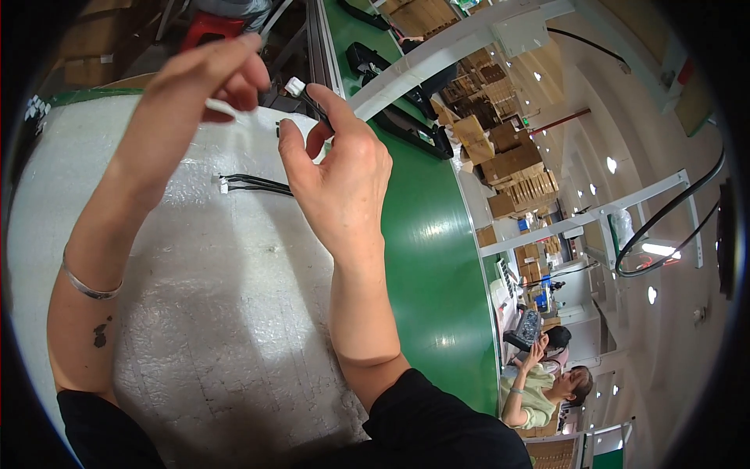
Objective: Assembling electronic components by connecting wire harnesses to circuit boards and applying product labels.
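Observation:
My right hand [340, 168] holds a thin black cable between its curled fingers. The cable's white plug [295, 86] sticks out past the index finger, and the thumb stands apart from the fingertips. Up and to the left, my left hand [207, 78] is raised with loosely bent fingers, the thumb apart from them and nothing visible in it. A gap separates it from the plug. Below, black wires [258, 184] with a white connector [224, 186] lie on the white foam-like surface [219, 313]. They pass behind my right hand, so whether they belong to the held cable is hidden.
A green work surface [426, 273] runs along the right, with black plastic housings [410, 129] toward its far end. A white metal frame [453, 59] crosses above it. A red stool [211, 31] stands beyond the foam. Another person [539, 395] holds a dark part farther right.

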### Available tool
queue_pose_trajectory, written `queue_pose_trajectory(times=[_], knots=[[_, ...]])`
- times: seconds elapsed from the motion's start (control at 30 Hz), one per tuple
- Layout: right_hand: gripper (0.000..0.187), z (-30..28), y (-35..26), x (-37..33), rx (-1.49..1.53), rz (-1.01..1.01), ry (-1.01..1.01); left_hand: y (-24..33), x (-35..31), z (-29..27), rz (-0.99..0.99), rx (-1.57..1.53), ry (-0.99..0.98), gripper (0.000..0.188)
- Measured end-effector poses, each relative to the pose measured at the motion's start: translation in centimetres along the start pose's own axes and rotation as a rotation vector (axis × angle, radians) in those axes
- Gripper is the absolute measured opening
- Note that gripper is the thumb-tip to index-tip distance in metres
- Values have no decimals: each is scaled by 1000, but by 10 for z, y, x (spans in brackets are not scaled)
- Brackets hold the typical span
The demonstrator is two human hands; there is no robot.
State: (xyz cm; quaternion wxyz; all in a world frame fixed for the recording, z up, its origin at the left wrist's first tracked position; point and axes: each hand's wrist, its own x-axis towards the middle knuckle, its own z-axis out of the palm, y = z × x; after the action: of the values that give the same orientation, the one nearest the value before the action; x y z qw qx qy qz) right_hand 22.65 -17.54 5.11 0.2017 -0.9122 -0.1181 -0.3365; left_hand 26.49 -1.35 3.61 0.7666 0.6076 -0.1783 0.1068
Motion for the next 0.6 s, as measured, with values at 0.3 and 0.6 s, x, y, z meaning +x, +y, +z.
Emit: queue_pose_trajectory(times=[0.3,0.6], knots=[[26,11,-1,0,104,-86,29,-11,1,1,-61,-26,-258,33],[23,11,-4,-2,215,-91,102,-3,-1,0,-75,-38,-235,32]])
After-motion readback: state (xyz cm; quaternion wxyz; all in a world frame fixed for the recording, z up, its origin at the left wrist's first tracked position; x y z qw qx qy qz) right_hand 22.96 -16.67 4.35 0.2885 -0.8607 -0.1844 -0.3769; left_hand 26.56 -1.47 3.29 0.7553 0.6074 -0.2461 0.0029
